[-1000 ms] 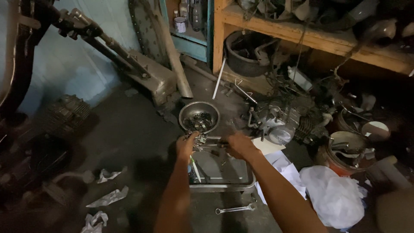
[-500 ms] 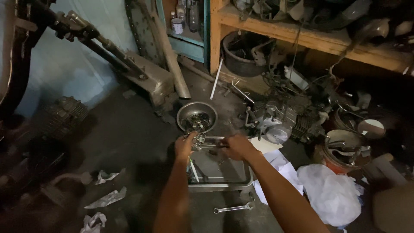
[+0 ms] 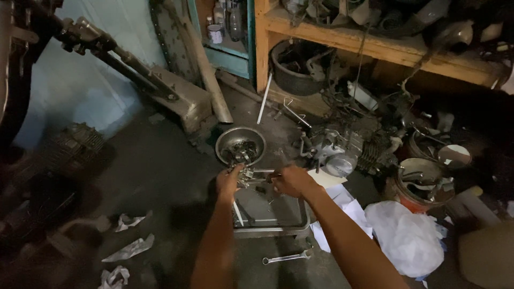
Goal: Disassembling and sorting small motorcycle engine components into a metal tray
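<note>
Both my hands meet over a shallow metal tray [image 3: 300, 223] on the dark floor. My left hand [image 3: 229, 181] grips a small metal assembly of gears [image 3: 245, 174]. My right hand [image 3: 289, 181] holds a thin metal tool [image 3: 263, 172] laid across to that assembly. Just beyond the hands stands a round metal bowl [image 3: 227, 142] with small dark parts in it. A white stick lies slanted in the tray below my left hand.
An engine block [image 3: 340, 149] sits right of the bowl. A wrench [image 3: 286, 258] lies on the floor before the tray. White plastic bag [image 3: 408, 237], paper, a bucket [image 3: 422, 184] of parts at right. Wooden shelf [image 3: 375, 48] behind. Crumpled rags [image 3: 131, 249] at left.
The hands stay together over the tray; only the view has shifted slightly, with the bowl and hands a little lower in frame.
</note>
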